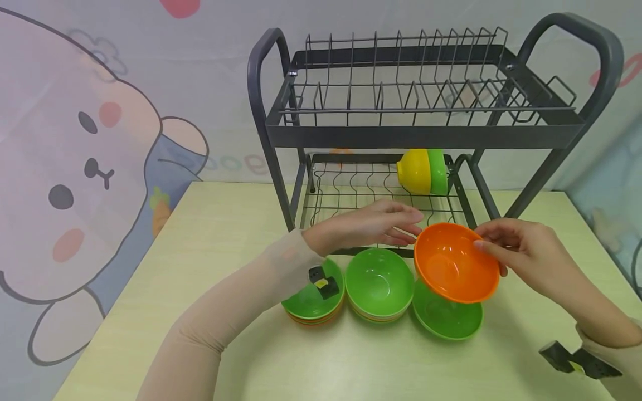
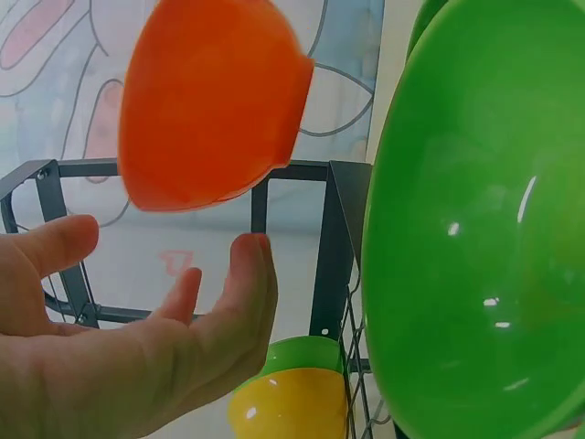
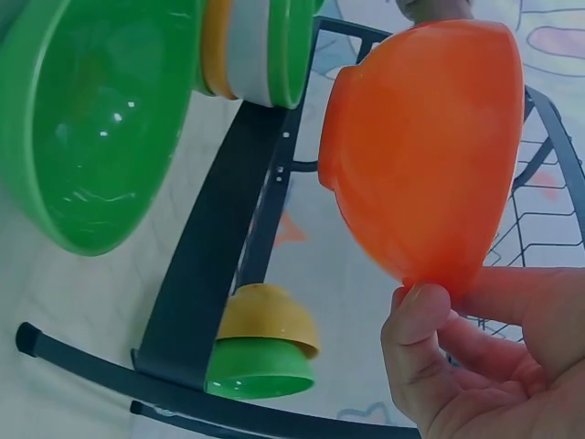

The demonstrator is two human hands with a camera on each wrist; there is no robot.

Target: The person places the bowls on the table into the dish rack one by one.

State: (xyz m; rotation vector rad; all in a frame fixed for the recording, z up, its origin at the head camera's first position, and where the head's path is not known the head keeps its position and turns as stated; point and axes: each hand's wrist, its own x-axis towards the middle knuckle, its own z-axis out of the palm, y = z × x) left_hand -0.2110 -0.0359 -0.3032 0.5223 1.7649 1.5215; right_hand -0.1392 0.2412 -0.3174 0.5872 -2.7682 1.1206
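Note:
An orange bowl (image 1: 453, 264) is held up above the right-hand green bowl (image 1: 446, 316), its inside turned toward the head view. My right hand (image 1: 531, 253) pinches its right rim between thumb and fingers; in the right wrist view the bowl's outer side (image 3: 430, 137) shows above the fingertips. Just left of the orange bowl is my left hand (image 1: 386, 223), fingers extended and holding nothing. The left wrist view shows a gap between that hand (image 2: 174, 338) and the orange bowl (image 2: 215, 110).
Two stacks topped by green bowls, the middle one (image 1: 379, 281) and the left one (image 1: 313, 301), stand before a dark two-tier dish rack (image 1: 426, 137). On its lower shelf, a yellow bowl (image 1: 414, 171) and a green bowl (image 1: 438, 171) stand on edge at the right.

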